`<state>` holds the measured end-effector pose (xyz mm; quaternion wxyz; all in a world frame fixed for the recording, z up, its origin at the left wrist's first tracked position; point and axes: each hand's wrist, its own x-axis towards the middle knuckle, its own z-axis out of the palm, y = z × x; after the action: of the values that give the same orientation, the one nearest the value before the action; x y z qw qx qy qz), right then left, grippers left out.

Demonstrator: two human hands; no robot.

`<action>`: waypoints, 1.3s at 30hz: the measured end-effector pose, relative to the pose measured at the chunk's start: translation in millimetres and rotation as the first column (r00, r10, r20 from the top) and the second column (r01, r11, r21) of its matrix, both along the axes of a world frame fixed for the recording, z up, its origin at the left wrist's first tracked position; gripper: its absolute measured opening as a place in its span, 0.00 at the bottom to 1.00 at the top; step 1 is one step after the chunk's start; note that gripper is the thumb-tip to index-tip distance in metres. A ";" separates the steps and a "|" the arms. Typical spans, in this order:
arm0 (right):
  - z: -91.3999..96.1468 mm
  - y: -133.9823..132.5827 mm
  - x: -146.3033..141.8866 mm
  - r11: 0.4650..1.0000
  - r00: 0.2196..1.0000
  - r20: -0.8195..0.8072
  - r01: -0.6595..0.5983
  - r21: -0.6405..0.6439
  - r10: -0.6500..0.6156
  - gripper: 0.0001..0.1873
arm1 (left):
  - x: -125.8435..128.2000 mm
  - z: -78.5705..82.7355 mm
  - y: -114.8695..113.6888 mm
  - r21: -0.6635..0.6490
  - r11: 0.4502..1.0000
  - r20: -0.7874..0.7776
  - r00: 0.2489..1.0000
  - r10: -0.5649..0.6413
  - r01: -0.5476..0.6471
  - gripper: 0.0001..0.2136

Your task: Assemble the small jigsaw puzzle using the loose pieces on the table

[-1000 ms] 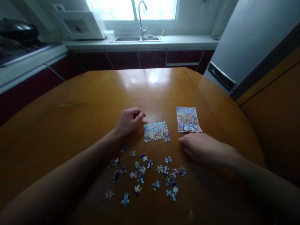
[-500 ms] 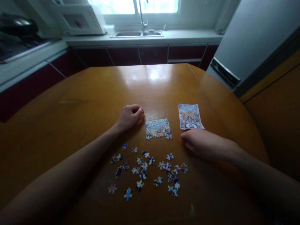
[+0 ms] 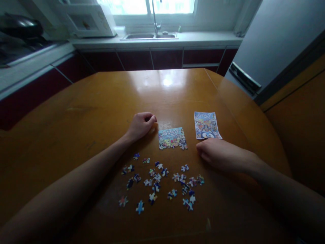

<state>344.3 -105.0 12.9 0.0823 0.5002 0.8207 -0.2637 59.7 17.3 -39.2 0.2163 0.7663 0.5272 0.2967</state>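
A partly assembled jigsaw (image 3: 172, 138) lies in the middle of the orange wooden table (image 3: 101, 101). My left hand (image 3: 140, 124) rests just left of it, fingers curled into a loose fist with nothing visible inside. My right hand (image 3: 218, 154) lies on the table right of the jigsaw and below a printed reference picture (image 3: 207, 125); its fingers are curled under and I cannot see whether they hold anything. Several loose puzzle pieces (image 3: 159, 181) are scattered in front of me, between my forearms.
Behind the table runs a kitchen counter with a sink and tap (image 3: 149, 34) under a bright window. A white microwave (image 3: 87, 22) stands at the back left, a dark pan (image 3: 20, 28) on the stove farther left. A grey fridge (image 3: 266, 44) stands at the right.
My head tilted down a little, so everything sits slightly higher in view. My left fingers curled in tighter; both hands otherwise stayed where they were.
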 end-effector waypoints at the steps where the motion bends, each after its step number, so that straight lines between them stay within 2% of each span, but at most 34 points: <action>1: 0.4 -0.1 -0.3 1.000 1.000 -0.001 -0.001 -0.001 0.001 0.10 | 0.0 0.3 0.0 0.002 1.000 0.000 1.000 0.003 -0.003 0.13; 12: -3.0 -1.4 0.9 1.000 1.000 -0.002 0.009 -0.002 -0.009 0.11 | 1.2 0.6 -0.5 0.011 1.000 -0.015 1.000 0.007 -0.007 0.13; 21: -4.5 -5.8 -1.7 0.999 1.000 0.014 -0.005 0.053 0.004 0.10 | -0.1 0.4 0.6 0.008 1.000 -0.012 1.000 0.004 -0.004 0.14; 34: -2.5 -5.9 -2.7 0.999 0.999 0.032 -0.006 0.054 0.004 0.12 | -1.0 0.0 1.1 0.012 1.000 -0.007 1.000 0.004 -0.003 0.14; 39: -0.9 -4.6 -3.0 1.000 0.999 0.033 -0.009 0.010 0.008 0.12 | -0.6 -1.7 1.8 0.014 1.000 -0.003 1.000 0.005 -0.005 0.13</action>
<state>341.2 -109.6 12.0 0.0944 0.5014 0.8227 -0.2508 59.0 19.1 -41.0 0.2094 0.7670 0.5272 0.2999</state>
